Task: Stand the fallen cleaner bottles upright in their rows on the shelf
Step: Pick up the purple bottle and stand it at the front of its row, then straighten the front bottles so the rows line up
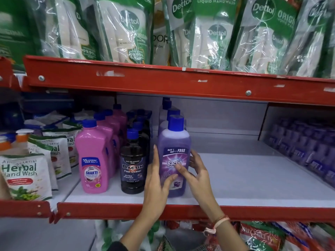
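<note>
Red steel shelving frames a pale shelf board [235, 178] stocked with floor cleaners. Behind the front purple bottle [174, 156] its row recedes into shadow, only blue caps showing; the dark bottles [133, 169] behind the black front one are hard to separate. At far right, a blurred block of purple packs [304, 147] cannot be read. Pink bottles [94, 160] stand in a row at left, with herbal hand wash pouches [25, 176] beside them cut off by the edge. The purple bottle stands upright at the shelf front, between both hands. The left hand [156, 182] cups its left side, thumb across the label; the right hand [195, 171] rests spread fingers on its right side and front.
</note>
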The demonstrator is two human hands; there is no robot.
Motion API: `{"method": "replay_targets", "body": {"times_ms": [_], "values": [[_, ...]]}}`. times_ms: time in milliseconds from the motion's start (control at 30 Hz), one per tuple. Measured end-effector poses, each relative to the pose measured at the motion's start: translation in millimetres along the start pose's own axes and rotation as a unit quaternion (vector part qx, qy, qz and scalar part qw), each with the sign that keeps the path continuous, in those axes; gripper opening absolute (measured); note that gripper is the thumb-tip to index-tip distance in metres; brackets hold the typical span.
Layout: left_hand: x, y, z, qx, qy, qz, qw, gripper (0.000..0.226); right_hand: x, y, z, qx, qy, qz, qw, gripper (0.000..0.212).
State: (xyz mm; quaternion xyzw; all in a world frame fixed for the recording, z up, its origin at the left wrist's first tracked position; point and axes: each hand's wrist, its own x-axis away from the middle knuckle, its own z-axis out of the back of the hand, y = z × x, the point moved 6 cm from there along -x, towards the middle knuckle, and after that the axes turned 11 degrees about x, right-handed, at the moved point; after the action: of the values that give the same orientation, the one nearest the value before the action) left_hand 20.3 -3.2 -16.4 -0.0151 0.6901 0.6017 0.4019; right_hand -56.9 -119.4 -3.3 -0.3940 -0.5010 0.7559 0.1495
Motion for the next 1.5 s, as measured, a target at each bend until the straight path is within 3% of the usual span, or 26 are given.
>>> {"method": "replay_targets", "body": {"times_ms": [300, 433, 500, 567, 700, 767, 867, 1000, 1500], "values": [[8.6, 9.8, 10.7, -0.052, -0.001, -0.051, 0.997, 0.079, 16.4, -11.0, -8.6, 0.066, 0.072, 0.038, 0.994, 0.06], [24.4, 20.9, 46.2, -0.063, 0.031, -0.097, 0.993, 0.044, 41.7, -41.6, -15.1, 0.232, 0.239, 0.129, 0.934, 0.05], [29.7, 26.7, 81.2, -0.08, 0.088, -0.123, 0.985, 0.035, 54.0, -62.2, -39.5, 0.232, 0.259, 0.199, 0.916, 0.041], [29.6, 28.6, 115.1, -0.084, 0.142, -0.132, 0.977, 0.033, 58.4, -77.0, -73.6, 0.181, 0.198, 0.237, 0.934, 0.036], [18.6, 19.3, 176.9, -0.085, 0.182, -0.091, 0.975, 0.04, 56.1, -86.5, -160.8, 0.123, 0.035, 0.192, 0.973, 0.042], [8.9, 11.4, 193.0, -0.083, 0.154, -0.074, 0.982, 0.045, 50.5, -79.5, -193.7, 0.13, -0.023, 0.163, 0.978, 0.048], [-6.2, 0.3, 203.6, -0.006, 0.041, -0.048, 0.998, 0.056, 41.1, -69.9, -222.2, 0.116, -0.076, 0.128, 0.982, 0.059], [-11.2, -9.8, 214.2, -0.034, -0.022, -0.025, 0.999, 0.063, 36.0, -63.3, -228.4, 0.155, -0.076, 0.093, 0.981, 0.071], [19.1, -5.4, 229.2, -0.033, -0.057, -0.01, 0.998, 0.066, 70.8, -70.0, -212.0, 0.193, -0.077, 0.115, 0.971, 0.075]]}}
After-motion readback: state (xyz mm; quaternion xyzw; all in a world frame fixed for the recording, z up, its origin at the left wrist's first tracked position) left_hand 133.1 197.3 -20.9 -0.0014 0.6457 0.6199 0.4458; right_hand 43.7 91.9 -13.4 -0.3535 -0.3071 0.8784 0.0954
